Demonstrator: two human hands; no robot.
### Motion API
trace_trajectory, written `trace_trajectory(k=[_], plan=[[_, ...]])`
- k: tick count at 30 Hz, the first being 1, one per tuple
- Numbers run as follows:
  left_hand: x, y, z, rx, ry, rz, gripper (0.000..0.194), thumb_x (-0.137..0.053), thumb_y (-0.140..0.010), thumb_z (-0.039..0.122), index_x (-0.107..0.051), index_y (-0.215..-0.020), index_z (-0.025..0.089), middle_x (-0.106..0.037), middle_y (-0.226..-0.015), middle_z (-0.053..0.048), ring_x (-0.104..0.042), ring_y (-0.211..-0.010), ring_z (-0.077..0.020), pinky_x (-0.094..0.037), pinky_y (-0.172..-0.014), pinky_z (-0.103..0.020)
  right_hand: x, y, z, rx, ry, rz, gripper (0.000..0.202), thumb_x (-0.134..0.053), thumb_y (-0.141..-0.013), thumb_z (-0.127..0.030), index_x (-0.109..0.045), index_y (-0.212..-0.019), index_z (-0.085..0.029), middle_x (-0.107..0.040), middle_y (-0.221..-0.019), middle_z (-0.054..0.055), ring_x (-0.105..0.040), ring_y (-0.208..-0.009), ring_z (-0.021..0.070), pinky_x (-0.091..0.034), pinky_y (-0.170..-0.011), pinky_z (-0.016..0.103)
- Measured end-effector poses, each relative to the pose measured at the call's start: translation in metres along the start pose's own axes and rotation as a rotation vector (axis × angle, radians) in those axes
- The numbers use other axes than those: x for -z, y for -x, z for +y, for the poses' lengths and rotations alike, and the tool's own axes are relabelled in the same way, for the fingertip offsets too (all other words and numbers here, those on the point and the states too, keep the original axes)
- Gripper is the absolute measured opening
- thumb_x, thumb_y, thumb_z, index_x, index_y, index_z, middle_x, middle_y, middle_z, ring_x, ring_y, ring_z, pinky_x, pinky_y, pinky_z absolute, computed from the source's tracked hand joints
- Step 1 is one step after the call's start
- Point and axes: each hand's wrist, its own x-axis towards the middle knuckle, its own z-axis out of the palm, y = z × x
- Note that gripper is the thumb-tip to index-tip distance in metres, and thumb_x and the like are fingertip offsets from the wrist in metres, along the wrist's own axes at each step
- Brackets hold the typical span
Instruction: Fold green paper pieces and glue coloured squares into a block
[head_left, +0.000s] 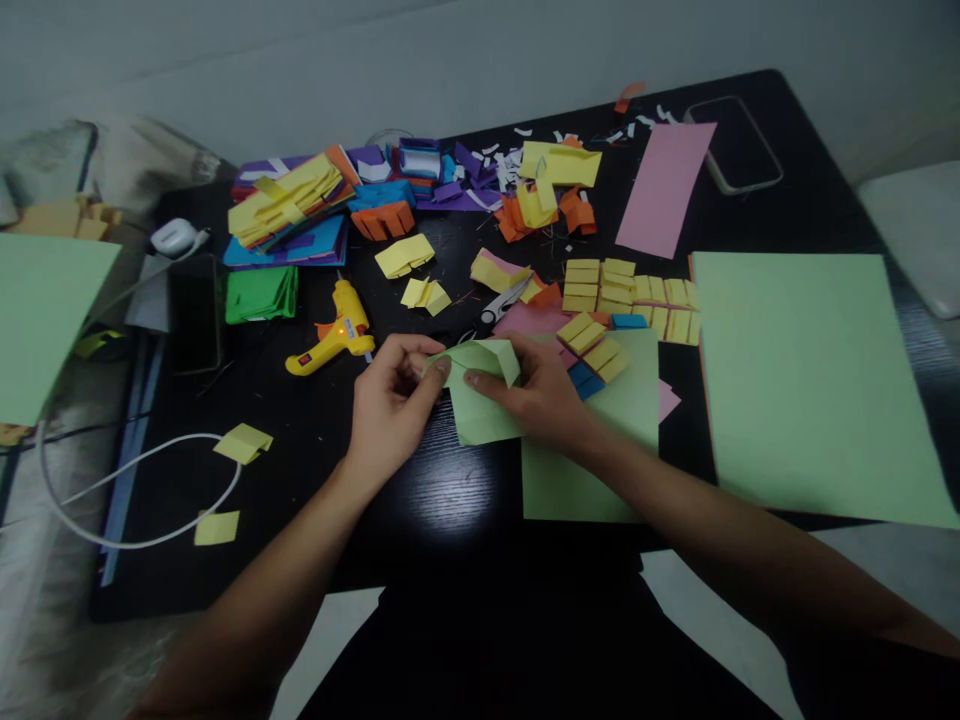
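Between my two hands is a light green paper sheet (487, 410), its top part bent over in a curve. My left hand (394, 395) pinches the left end of the fold between thumb and fingers. On the right side, my right hand (544, 390) grips the same paper, thumb on the near face and fingers hidden behind. Under my right wrist lies a larger green sheet (592, 480) on the black table. Scissors (502, 305) lie just beyond the held paper. Folded yellow and blue paper pieces (592, 345) sit beside my right hand.
A yellow glue gun (337, 330) with a lit orange light lies left of my hands. Big green sheets (810, 380) cover the right side, near a pink strip (664, 190) and a phone (733, 145). Stacked coloured papers (289, 205) and a white cable (142, 545) are at left.
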Motion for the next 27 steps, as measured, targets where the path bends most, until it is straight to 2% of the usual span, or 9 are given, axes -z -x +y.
trace_trajectory(k=[6, 12, 19, 24, 27], plan=[[0.0006, 0.0005, -0.0027, -0.005, -0.016, 0.008, 0.020, -0.077, -0.096, 0.039, -0.070, -0.106, 0.024, -0.058, -0.068, 0.004, -0.057, -0.060, -0.0132, -0.047, -0.060, -0.027, 0.0005, 0.0003, 0.0009, 0.018, 0.002, 0.010, 0.035, -0.088, -0.079, -0.048, -0.069, -0.095, -0.023, -0.072, -0.086, 0.001, -0.065, -0.077, 0.0195, -0.057, -0.070, 0.035], [-0.0023, 0.0005, -0.0018, 0.029, -0.001, -0.010, 0.025, -0.079, -0.094, 0.039, -0.069, -0.110, 0.023, -0.066, -0.080, 0.001, -0.061, -0.066, -0.0127, -0.049, -0.060, -0.025, -0.0009, 0.0008, 0.0023, 0.055, -0.002, 0.009, 0.034, -0.086, -0.081, -0.045, -0.067, -0.099, -0.023, -0.071, -0.088, 0.001, -0.066, -0.077, 0.0194, -0.056, -0.070, 0.034], [-0.0053, -0.0015, 0.0036, 0.048, 0.137, 0.019, 0.030, -0.087, -0.086, 0.037, -0.068, -0.104, 0.022, -0.065, -0.071, 0.004, -0.063, -0.059, -0.0121, -0.054, -0.059, -0.025, -0.0025, 0.0024, 0.0011, 0.053, 0.000, 0.005, 0.034, -0.085, -0.082, -0.044, -0.066, -0.099, -0.023, -0.072, -0.090, 0.001, -0.066, -0.080, 0.0204, -0.056, -0.071, 0.035], [-0.0068, -0.0006, 0.0047, 0.033, 0.139, 0.056, 0.027, -0.086, -0.086, 0.035, -0.069, -0.103, 0.022, -0.067, -0.073, 0.003, -0.064, -0.061, -0.0119, -0.054, -0.060, -0.025, -0.0034, 0.0026, 0.0012, 0.080, -0.039, 0.027, 0.030, -0.083, -0.082, -0.036, -0.065, -0.102, -0.025, -0.073, -0.102, 0.003, -0.068, -0.092, 0.0232, -0.059, -0.080, 0.038], [-0.0077, 0.0003, 0.0055, 0.021, 0.136, 0.077, 0.026, -0.086, -0.086, 0.035, -0.070, -0.102, 0.022, -0.069, -0.076, 0.002, -0.064, -0.063, -0.0115, -0.054, -0.060, -0.025, -0.0041, 0.0040, -0.0002, 0.037, -0.090, 0.013, 0.037, -0.083, -0.081, -0.036, -0.062, -0.110, -0.028, -0.069, -0.098, 0.003, -0.066, -0.083, 0.0223, -0.058, -0.071, 0.038]])
